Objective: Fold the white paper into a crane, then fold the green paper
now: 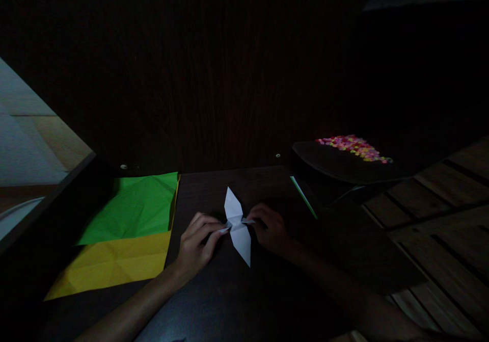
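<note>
A white folded paper (241, 241) lies on the dark table, between my two hands. Two long pointed flaps stretch from its creased middle, one away from me and one toward me. My left hand (199, 240) pinches a short flap on its left side between thumb and fingers. On the opposite side, my right hand (270, 228) has its fingers closed on another short flap. The tips of the right thumb and fingers are partly dark and hard to make out.
At left, a creased green sheet (133, 207) overlaps a yellow sheet (114, 263). A thin green-and-white strip (304, 197) lies right of my right hand. Small pink, red and yellow pieces (357, 147) sit on a dark curved surface. A dark wooden panel (214, 77) stands behind.
</note>
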The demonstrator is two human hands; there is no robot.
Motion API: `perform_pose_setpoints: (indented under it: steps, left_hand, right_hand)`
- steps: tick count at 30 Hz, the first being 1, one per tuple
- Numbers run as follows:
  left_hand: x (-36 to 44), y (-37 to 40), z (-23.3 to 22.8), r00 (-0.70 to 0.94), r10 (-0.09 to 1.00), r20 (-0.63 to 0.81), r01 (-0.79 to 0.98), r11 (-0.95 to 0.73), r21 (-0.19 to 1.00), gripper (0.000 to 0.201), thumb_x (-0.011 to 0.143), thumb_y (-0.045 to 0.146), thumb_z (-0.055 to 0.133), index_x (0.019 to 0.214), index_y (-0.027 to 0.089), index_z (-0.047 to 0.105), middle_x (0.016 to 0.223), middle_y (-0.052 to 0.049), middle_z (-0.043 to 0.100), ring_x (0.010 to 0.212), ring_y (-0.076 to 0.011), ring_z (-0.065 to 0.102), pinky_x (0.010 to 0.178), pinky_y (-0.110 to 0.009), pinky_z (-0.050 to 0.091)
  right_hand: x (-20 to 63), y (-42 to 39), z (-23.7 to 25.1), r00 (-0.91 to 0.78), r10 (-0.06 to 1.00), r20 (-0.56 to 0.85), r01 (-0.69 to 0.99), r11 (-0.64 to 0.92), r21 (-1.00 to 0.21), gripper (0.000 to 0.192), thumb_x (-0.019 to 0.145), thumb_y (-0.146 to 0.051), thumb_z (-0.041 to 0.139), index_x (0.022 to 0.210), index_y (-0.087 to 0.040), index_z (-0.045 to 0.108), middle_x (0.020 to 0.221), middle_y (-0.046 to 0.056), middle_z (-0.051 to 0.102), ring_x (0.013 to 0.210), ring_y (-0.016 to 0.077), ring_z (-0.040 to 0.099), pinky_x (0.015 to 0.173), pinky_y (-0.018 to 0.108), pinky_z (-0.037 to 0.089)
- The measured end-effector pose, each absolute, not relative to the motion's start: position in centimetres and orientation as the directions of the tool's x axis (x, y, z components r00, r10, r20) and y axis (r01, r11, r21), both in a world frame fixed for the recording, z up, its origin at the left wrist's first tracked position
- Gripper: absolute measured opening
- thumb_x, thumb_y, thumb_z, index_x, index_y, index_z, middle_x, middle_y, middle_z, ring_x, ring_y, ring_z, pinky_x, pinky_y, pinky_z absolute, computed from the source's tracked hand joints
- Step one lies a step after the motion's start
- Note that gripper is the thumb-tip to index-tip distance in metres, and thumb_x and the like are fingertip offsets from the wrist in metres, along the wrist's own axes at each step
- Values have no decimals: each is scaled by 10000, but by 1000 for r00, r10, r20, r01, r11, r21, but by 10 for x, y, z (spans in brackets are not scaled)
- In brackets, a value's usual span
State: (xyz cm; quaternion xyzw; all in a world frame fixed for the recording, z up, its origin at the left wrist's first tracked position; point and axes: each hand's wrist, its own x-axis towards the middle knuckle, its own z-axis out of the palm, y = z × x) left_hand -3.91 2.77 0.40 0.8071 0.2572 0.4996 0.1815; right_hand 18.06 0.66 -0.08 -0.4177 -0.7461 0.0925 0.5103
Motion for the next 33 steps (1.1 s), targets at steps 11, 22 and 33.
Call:
perform_pose_setpoints:
  steps: [11, 22, 33]
  left_hand:
    - [-31, 24, -1, 326, 865, 381, 196, -456, 868, 457, 822, 258, 719, 1236, 245, 524, 1143, -64, 567, 818, -161, 624, 764, -328, 533]
    - [-31, 26, 0, 315, 916, 249, 55, -279, 959, 257, 837, 300, 685, 1058, 189, 614, 986, -35, 594, 602, -92, 531, 565, -232, 464]
    - [-33, 31, -8, 380, 897, 226, 167, -307, 937, 161, 874, 319, 646, 818, 168, 639, 649, 30, 553, 584, -111, 515, 571, -221, 416]
  right_hand:
    - [177, 6, 0, -116, 742, 661, 459, 630, -627, 114, 915, -161, 574, 829, -190, 643, 767, 35, 619, 687, 151, 597, 622, 270, 495]
    - [177, 7, 1, -69, 852, 519, 376, 504, -777, 181, 887, -201, 589, 725, -201, 508, 746, 1, 544, 670, 136, 523, 624, 265, 415]
    - [177, 12, -7, -22, 938, 347, 293, 338, -894, 167, 866, -245, 589, 726, -210, 505, 667, -34, 454, 588, 126, 465, 547, 247, 375]
